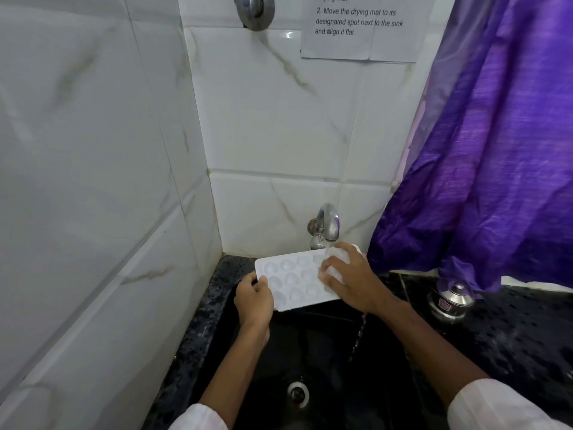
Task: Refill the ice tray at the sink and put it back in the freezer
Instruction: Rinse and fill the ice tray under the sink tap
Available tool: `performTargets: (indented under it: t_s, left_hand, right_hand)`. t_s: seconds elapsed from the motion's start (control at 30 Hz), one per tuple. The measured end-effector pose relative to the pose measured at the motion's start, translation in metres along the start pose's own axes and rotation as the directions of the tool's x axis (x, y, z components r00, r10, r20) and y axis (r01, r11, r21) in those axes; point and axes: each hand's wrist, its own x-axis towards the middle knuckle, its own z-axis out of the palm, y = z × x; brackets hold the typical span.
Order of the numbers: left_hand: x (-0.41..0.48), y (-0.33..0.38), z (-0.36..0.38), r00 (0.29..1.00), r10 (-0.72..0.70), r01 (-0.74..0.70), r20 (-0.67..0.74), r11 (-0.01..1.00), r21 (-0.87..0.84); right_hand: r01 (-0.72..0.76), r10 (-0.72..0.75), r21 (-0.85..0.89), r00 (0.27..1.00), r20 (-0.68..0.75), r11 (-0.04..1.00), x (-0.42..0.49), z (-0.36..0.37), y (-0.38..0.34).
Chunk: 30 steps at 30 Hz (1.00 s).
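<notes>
A white ice tray with rounded pockets is held over the black sink, right under the steel tap. Water runs from the tap onto the tray's right end and streams off its edge into the basin. My left hand grips the tray's near left corner, thumb on top. My right hand lies on the tray's right end, fingers bent over its top where the water lands; the tray's right part is hidden under it.
White marble-look tiles close the corner at left and behind. A purple curtain hangs at right. A steel lidded pot stands on the black speckled counter right of the sink. The drain is in the basin floor. A printed note is on the wall.
</notes>
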Motion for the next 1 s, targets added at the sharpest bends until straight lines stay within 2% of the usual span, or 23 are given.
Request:
performTargets:
  t_s: [0.07,0.2,0.37,0.6,0.73,0.87,1.0]
  left_hand:
    - [0.001,0.003,0.002,1.0,-0.003,0.003,-0.002,1.0,-0.017]
    - [0.005,0.004,0.002,1.0,0.005,-0.005,0.001,0.999,-0.042]
    - [0.013,0.004,0.0,1.0,-0.01,0.009,-0.023,0.998,-0.056]
    - [0.012,0.002,0.004,1.0,-0.003,0.002,-0.02,0.998,-0.055]
    - [0.015,0.003,0.004,0.999,-0.021,0.02,-0.026,0.999,-0.049]
    - [0.019,0.003,0.002,0.998,-0.047,0.044,-0.033,0.995,-0.093]
    - [0.02,0.005,0.003,0.998,-0.05,0.047,-0.027,0.992,-0.118]
  right_hand:
    - [0.007,-0.004,-0.067,0.999,0.051,0.998,0.0,0.0,0.001]
    - [-0.003,0.009,-0.081,0.997,0.074,0.997,-0.001,0.001,0.0]
    - [-0.042,0.044,-0.021,0.989,0.14,0.999,-0.002,-0.001,0.0]
    - [-0.088,0.096,-0.074,0.989,0.111,0.993,0.002,0.003,-0.005]
    - [-0.073,0.074,-0.017,0.988,0.133,0.997,-0.004,0.002,-0.005]
    - [-0.022,0.018,0.07,0.998,0.053,0.997,-0.008,-0.003,-0.006]
    - [0.017,-0.017,0.004,0.999,0.033,1.0,-0.009,-0.004,-0.006]
